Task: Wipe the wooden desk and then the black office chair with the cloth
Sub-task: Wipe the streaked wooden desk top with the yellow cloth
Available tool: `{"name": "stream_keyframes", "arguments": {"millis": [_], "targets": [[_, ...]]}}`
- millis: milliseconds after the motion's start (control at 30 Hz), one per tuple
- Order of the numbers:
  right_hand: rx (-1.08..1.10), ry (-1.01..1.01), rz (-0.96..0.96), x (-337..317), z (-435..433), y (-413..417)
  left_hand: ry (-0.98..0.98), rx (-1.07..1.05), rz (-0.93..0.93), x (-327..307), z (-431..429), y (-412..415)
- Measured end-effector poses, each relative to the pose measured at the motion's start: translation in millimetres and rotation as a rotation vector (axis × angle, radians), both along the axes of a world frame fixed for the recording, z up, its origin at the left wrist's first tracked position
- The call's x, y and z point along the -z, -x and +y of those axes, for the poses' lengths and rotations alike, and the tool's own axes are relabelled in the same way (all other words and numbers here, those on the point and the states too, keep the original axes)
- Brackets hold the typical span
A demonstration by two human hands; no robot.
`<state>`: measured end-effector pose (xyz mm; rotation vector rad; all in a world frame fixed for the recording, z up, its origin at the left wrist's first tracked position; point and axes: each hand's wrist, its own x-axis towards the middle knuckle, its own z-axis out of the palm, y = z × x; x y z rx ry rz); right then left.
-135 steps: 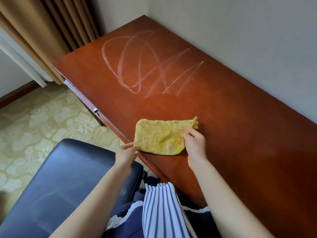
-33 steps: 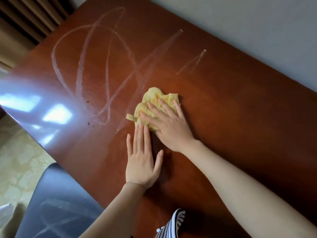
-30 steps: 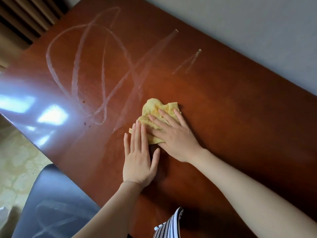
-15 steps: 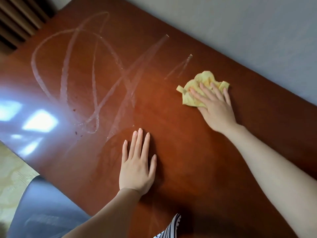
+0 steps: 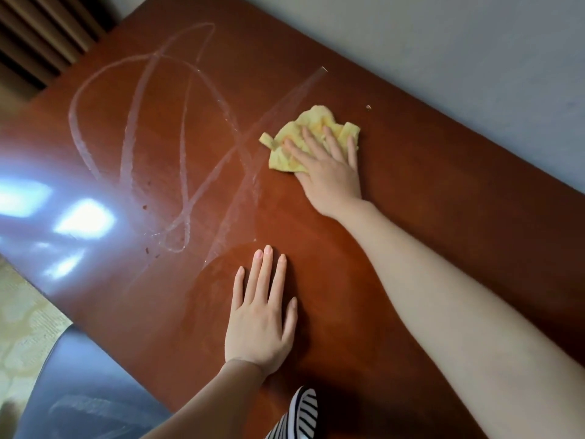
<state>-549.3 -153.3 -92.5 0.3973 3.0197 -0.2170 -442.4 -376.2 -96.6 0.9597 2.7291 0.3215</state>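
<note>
Wiping of the desk (image 5: 411,191) is under way, with the chair (image 5: 79,394) not yet being attended to. The right hand (image 5: 329,172) is pressing the cloth (image 5: 313,118) onto the far half of the desk, near the wall (image 5: 443,42). Its fingers (image 5: 332,142) are lying straight and spread over the fabric rather than curling round it, which appears to be spreading pressure across the wad so it drags flat. The left hand (image 5: 259,321) is resting palm-down on bare wood near the front edge, fingers straight and close together and holding nothing. It is judged to be bracing the person while the right arm is reaching forward. The cloth is yellow, soft and crumpled, bunching into folds ahead of the fingertips, with a small tab sticking out on its left. The desk is showing a smooth, glossy, reddish-brown finish that is reflecting window light at its left end. Pale looping streaks (image 5: 185,137) are lying across the left part, just beside the cloth, and are reading as residue awaiting removal. The chair, at lower left below the desk edge, is showing a dark, slightly shiny seat bearing faint pale marks.
</note>
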Motion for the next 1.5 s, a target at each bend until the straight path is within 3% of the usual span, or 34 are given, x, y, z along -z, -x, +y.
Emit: {"name": "stream_keyframes", "arguments": {"millis": [233,500,733,900,1133,1500], "targets": [[-0.086,0.047,0.053,-0.2,-37.1,-80.4,0.011,-0.001,-0.002,-1.6,0.8,-1.6],[0.097,0.031,0.062,0.6,-14.8,-152.3,0.018,-0.007,-0.01,-3.8,0.9,-3.3],[0.388,0.021,0.042,-5.5,64.2,-113.9,0.021,-0.005,0.004,-0.9,0.6,-1.5],[0.597,0.159,0.012,-10.2,77.0,-50.9,0.022,-0.005,0.013,0.4,1.0,-2.0],[0.195,0.088,0.016,-5.3,-1.4,-34.6,0.016,-0.008,0.021,1.8,1.1,-1.4],[0.016,0.077,0.065,-2.0,-62.0,-141.0,0.01,-0.041,0.035,-0.6,1.7,-4.3]]}}
